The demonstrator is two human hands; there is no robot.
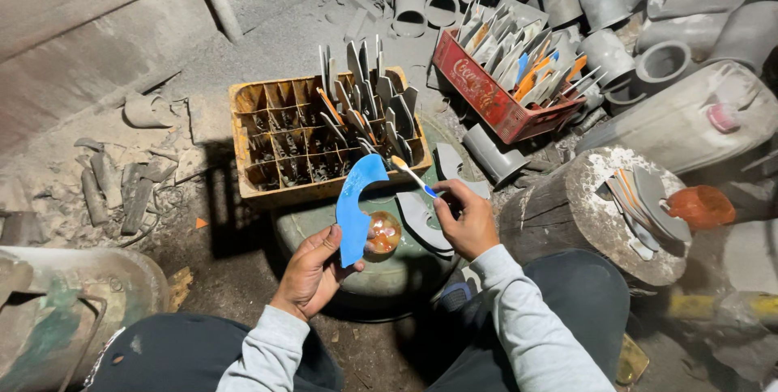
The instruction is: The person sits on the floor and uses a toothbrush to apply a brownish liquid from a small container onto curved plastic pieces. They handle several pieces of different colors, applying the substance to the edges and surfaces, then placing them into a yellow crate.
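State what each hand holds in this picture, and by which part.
The left hand holds a blue curved flat piece by its lower end. The right hand holds a toothbrush by its handle, bristle end towards the piece.

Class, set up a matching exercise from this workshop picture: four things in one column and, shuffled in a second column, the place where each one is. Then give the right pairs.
Things:
1. blue curved plate
2. toothbrush
3. yellow crate
4. stack of flat pieces

Places:
A. on top of the round stump
B. in the right hand
C. on the dusty ground beyond the hands
D. in the left hand

Pairs: 1-D, 2-B, 3-C, 4-A
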